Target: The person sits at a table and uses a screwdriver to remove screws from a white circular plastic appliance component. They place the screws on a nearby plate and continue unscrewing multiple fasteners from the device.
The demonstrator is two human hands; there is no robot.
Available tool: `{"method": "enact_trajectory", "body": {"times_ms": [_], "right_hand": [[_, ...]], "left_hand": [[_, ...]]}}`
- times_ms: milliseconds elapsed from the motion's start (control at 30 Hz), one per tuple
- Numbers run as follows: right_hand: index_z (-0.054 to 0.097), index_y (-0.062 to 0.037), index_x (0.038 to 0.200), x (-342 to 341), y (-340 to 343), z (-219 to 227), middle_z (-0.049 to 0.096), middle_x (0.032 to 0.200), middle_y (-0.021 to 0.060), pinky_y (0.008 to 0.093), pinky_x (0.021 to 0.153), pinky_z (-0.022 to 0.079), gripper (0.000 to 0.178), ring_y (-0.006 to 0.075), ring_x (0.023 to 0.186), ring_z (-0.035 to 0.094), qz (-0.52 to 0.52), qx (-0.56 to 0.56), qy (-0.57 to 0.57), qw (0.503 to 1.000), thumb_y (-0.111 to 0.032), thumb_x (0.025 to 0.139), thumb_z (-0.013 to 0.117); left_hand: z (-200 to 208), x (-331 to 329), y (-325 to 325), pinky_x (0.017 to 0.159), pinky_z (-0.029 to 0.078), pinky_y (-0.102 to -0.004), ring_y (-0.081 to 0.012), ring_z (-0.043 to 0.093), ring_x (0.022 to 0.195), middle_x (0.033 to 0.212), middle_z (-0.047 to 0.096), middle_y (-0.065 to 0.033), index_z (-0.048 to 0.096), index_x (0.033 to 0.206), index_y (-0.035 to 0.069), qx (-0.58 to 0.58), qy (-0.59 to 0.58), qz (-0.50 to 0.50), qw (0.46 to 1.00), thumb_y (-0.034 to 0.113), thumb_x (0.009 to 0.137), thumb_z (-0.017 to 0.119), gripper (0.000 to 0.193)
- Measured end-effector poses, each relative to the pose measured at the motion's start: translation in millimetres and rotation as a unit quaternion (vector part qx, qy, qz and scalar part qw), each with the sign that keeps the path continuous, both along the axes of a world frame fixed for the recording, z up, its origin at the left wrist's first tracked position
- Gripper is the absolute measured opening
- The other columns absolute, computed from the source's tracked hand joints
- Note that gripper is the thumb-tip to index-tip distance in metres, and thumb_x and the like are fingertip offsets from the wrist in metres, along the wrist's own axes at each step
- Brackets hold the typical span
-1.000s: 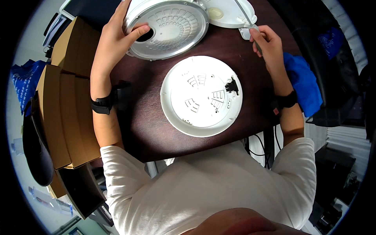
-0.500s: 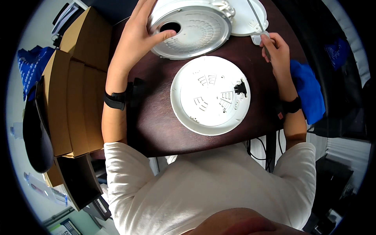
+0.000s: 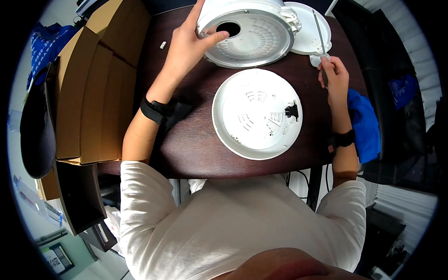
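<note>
A white round appliance body [image 3: 233, 6], which looks like a rice cooker, lies tipped at the far edge of the table. Its metal underside [image 3: 261, 44] faces me and has a dark round hole. My left hand [image 3: 191, 44] grips the left side of this body, the thumb resting by the hole. In my right hand [image 3: 335, 77] is a screwdriver [image 3: 319, 32], its long thin shaft pointing away from me. The shaft passes over the opened white lid [image 3: 305, 30], right of the body. Nearer to me lies a round white base cover [image 3: 249, 135] with vent slots and a black socket [image 3: 291, 111].
Cardboard boxes [image 3: 77, 102] line the table's left side. A small white piece [image 3: 163, 45] sits on the dark table [image 3: 186, 154] beyond my left forearm. Blue cloth [image 3: 366, 126] hangs by my right forearm, beside a black chair or bag [image 3: 396, 126]. Cables run below the table.
The whole view has shifted, bringing the small white piece and the screwdriver's tip into sight. My left hand still holds the body, and my right hand still holds the screwdriver.
</note>
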State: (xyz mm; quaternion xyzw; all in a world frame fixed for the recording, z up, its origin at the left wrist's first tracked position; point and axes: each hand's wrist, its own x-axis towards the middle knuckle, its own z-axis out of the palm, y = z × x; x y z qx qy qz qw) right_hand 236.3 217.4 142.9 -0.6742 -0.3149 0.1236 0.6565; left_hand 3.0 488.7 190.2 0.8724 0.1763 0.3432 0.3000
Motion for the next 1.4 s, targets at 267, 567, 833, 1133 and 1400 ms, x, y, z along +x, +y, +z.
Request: {"method": "enact_trajectory", "body": {"times_ms": [267, 567, 833, 1133, 1400], "right_hand": [[0.061, -0.0045, 0.093, 1.5, -0.8, -2.3, 0.061, 0.076, 0.0011, 0.0194, 0.042, 0.035, 0.019, 0.005, 0.054, 0.053, 0.003, 0.003, 0.001, 1.0, -0.023, 0.095, 0.065], [0.062, -0.0053, 0.093, 0.3, 1.1, -0.3, 0.061, 0.074, 0.0007, 0.0189, 0.042, 0.034, 0.019, 0.0044, 0.054, 0.052, -0.003, -0.012, -0.011, 1.0, -0.023, 0.094, 0.067], [0.062, -0.0052, 0.093, -3.1, -1.3, -4.1, 0.059, 0.072, -0.0005, 0.0183, 0.042, 0.033, 0.019, 0.0031, 0.053, 0.05, 0.008, -0.019, -0.041, 0.999, -0.023, 0.093, 0.068], [0.063, -0.0036, 0.093, -9.3, 1.6, 1.0, 0.06, 0.072, -0.0003, 0.0191, 0.045, 0.035, 0.017, 0.0036, 0.055, 0.05, -0.017, -0.056, -0.045, 0.997, -0.019, 0.092, 0.07], [0.063, -0.0016, 0.093, -31.8, -3.7, 31.0, 0.067, 0.081, 0.0033, 0.0225, 0.059, 0.045, 0.02, 0.0085, 0.069, 0.06, -0.024, -0.093, -0.258, 0.962, -0.01, 0.083, 0.078]], "left_hand": [[17.7, -14.7, 22.9, 0.084, 0.055, -0.033, -0.017, 0.068, 0.093, 0.095, 0.07, -0.0086, 0.045, 0.146, 0.012, 0.023, -0.008, -0.016, 1.0, 0.025, 0.078, 0.082, 0.079], [45.2, -40.5, 32.6, 0.077, 0.056, -0.0309, -0.0134, 0.068, 0.085, 0.092, 0.071, -0.0088, 0.052, 0.142, 0.012, 0.069, 0.028, 0.062, 0.995, 0.023, 0.075, 0.084, 0.074], [75.7, -22.0, -10.3, 0.103, 0.041, -0.0433, -0.0401, 0.05, 0.119, 0.135, 0.05, -0.0244, 0.049, 0.135, -0.002, 0.089, 0.09, 0.07, 0.989, 0.021, 0.077, 0.078, 0.068], [54.4, -5.9, 10.0, 0.1, 0.045, -0.0404, -0.0368, 0.051, 0.12, 0.131, 0.052, -0.0227, 0.053, 0.13, 0.0, 0.208, -0.039, -0.031, 0.977, 0.024, 0.081, 0.077, 0.06], [63.7, 11.0, 1.5, 0.101, 0.046, -0.0428, -0.0394, 0.052, 0.122, 0.134, 0.052, -0.0253, 0.056, 0.124, 0.0, 0.098, -0.03, -0.076, 0.992, 0.025, 0.086, 0.072, 0.048]]}}
